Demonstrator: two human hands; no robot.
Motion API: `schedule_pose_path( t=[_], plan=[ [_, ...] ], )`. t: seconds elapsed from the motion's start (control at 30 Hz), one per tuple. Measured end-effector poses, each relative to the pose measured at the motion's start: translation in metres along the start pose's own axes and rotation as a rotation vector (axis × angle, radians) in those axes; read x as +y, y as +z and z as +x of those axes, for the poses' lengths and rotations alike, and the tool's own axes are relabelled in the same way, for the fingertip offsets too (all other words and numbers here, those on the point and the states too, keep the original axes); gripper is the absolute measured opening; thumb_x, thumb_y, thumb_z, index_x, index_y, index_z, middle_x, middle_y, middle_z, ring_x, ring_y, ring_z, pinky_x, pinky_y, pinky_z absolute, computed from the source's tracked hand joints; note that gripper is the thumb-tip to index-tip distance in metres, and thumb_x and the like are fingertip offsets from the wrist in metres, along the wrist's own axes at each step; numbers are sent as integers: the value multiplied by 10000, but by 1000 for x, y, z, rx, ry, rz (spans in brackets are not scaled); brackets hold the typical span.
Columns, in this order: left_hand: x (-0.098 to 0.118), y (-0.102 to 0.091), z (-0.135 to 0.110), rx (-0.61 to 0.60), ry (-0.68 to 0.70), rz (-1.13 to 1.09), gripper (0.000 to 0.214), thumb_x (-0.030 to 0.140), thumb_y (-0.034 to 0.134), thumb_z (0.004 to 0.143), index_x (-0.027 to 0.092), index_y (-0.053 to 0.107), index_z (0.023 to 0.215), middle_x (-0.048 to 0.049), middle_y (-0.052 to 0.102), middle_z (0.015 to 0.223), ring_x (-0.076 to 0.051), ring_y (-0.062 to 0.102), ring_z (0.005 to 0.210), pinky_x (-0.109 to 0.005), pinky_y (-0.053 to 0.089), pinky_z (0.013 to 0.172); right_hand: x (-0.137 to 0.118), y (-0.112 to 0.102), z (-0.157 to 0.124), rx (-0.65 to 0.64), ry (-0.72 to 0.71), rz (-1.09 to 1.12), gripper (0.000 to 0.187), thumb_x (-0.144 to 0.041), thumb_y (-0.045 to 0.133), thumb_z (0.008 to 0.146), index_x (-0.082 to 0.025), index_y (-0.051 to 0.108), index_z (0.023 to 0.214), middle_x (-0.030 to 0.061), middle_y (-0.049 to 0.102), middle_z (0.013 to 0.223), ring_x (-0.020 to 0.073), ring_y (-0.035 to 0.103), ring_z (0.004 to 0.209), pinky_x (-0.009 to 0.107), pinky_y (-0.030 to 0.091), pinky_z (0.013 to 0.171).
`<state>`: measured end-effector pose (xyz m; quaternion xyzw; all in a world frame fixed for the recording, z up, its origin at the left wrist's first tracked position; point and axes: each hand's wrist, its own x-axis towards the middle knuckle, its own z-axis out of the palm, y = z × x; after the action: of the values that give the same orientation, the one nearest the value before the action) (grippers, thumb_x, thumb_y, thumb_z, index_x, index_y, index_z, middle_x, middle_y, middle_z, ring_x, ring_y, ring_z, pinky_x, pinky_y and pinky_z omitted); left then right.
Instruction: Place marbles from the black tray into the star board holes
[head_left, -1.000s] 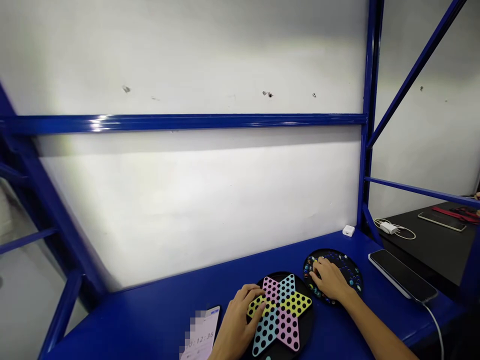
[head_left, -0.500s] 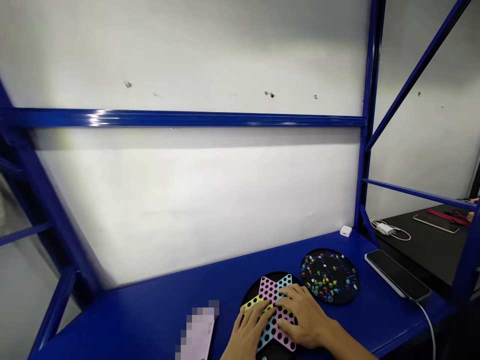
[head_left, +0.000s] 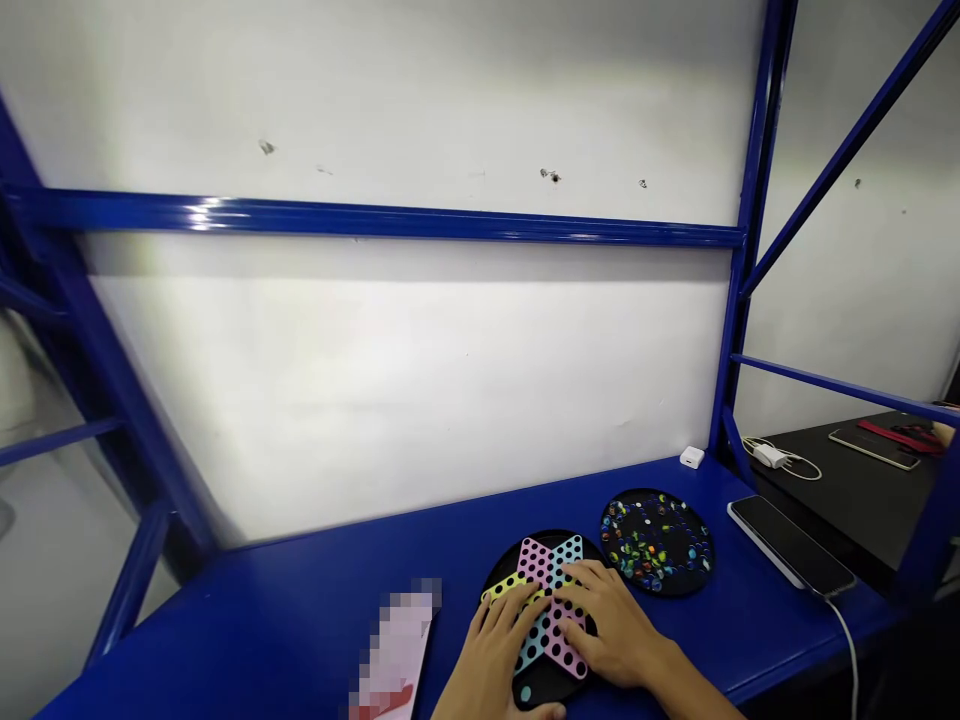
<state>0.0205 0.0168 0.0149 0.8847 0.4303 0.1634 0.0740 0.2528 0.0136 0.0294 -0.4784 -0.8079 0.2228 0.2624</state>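
A star-shaped Chinese checkers board (head_left: 535, 562) with pink, blue and yellow points full of round holes lies on a round black tray (head_left: 501, 560). My left hand (head_left: 501, 635) rests on the board's left side, fingers stretched out over the yellow point. On its right side lies my right hand (head_left: 611, 625), fingers spread across the blue and pink points. Parts of the star are hidden beneath both hands. Behind my right hand, a second round black tray (head_left: 651, 522) holds many coloured glass marbles (head_left: 646, 555).
A pale pink, partly blurred flat item (head_left: 397, 640) lies left of the board on the blue tabletop (head_left: 300, 600). At right are a phone (head_left: 787, 540) with a white cable and a small white case (head_left: 691, 457). Blue rack posts (head_left: 739, 300) frame the table.
The view has tilted slightly, so everything sits a little higher. My hands stay on the board, and my left thumb now shows at the bottom near the tray's front.
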Motion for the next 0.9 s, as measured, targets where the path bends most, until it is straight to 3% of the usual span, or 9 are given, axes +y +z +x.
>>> schedule_pose_path(
  t=[0.1,0.23,0.33,0.43,0.53,0.63,0.77,0.9],
  plan=[
    [0,1,0,-5,-9,6,937,643,814,668,381,472,1500,-58,477,1572,-395,446,1427,-621,340,1196,4,2,-1,63,-2,51,348,-339,575,919,-244,717,1222,79,596,1438,286,469,1365,447,362,1148],
    [-1,3,1,-9,-24,13,936,664,812,668,396,471,1497,-41,462,1584,-406,457,1415,-640,337,1193,19,-2,-1,272,22,53,268,-295,551,922,-208,716,1114,111,639,1362,269,541,1287,446,381,1130],
    [-3,6,1,14,3,31,910,677,795,688,396,478,1493,-44,462,1583,-397,466,1411,-631,344,1189,41,-17,-2,432,66,-51,258,-288,497,947,-215,705,1081,117,656,1313,273,563,1252,455,411,1082],
    [-4,7,0,43,21,44,916,654,809,683,399,474,1496,-36,470,1578,-389,476,1404,-603,375,1179,75,-43,-11,534,200,-226,303,-278,441,964,-226,706,1102,109,657,1303,285,559,1246,461,428,1033],
    [-2,7,0,40,1,41,927,624,830,670,417,463,1496,-17,466,1580,-386,471,1409,-605,380,1177,113,-68,-28,501,422,-411,357,-208,403,945,-245,719,1109,87,661,1307,290,575,1203,473,428,995],
    [1,5,1,28,-20,34,912,627,820,688,420,457,1498,-20,461,1584,-380,459,1420,-619,361,1184,141,-83,-42,402,550,-503,456,-140,351,938,-242,684,1232,86,634,1364,283,579,1204,437,443,950],
    [4,3,1,25,-30,27,892,620,805,713,404,455,1504,-29,456,1587,-375,445,1430,-608,355,1190,157,-85,-47,303,588,-545,511,-86,340,921,-190,639,1322,107,629,1366,285,567,1224,373,457,914],
    [4,2,1,3,-32,9,892,660,778,725,391,452,1510,-44,452,1588,-373,437,1434,-599,338,1201,164,-80,-46,330,597,-475,461,-96,375,915,-160,654,1276,120,657,1292,289,581,1191,359,470,910]
  ],
)
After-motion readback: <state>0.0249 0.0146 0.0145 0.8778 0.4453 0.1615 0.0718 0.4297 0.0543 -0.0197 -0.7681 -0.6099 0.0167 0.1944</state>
